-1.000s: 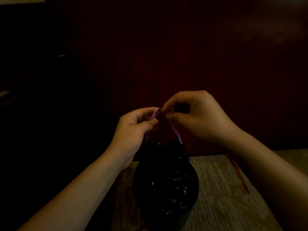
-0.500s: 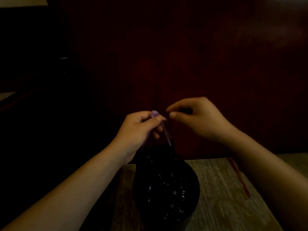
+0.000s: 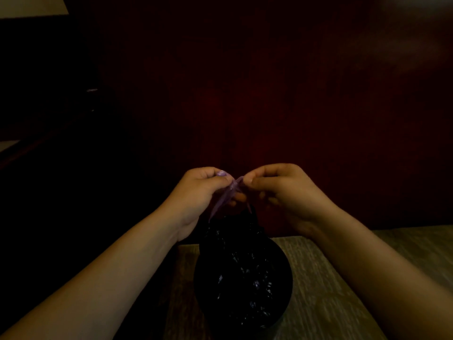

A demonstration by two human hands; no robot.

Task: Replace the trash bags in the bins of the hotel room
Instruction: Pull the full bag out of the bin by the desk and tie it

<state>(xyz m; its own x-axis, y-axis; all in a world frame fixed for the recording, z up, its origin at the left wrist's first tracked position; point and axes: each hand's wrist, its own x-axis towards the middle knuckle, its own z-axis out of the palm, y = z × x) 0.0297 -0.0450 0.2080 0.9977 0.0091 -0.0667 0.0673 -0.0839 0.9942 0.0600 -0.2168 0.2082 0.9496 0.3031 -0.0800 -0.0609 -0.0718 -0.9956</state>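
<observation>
A black trash bag (image 3: 241,271), crinkled and gathered at its top, sits in a round dark bin (image 3: 285,288) on the floor. Purple drawstrings (image 3: 224,198) rise from the bag's neck. My left hand (image 3: 199,192) pinches the drawstring between thumb and fingers just above the bag. My right hand (image 3: 282,190) pinches the drawstring's other end right beside it. The two hands nearly touch above the bin. The room is very dim.
A dark red wooden panel (image 3: 269,106) stands directly behind the bin. The floor (image 3: 343,278) is wood-patterned and shows to the right of the bin. The left side is in deep shadow, with a pale surface (image 3: 29,7) at the top left corner.
My right hand let go of the drawstring half a second ago and has now closed on it again next to my left hand. Both hands sit slightly lower.
</observation>
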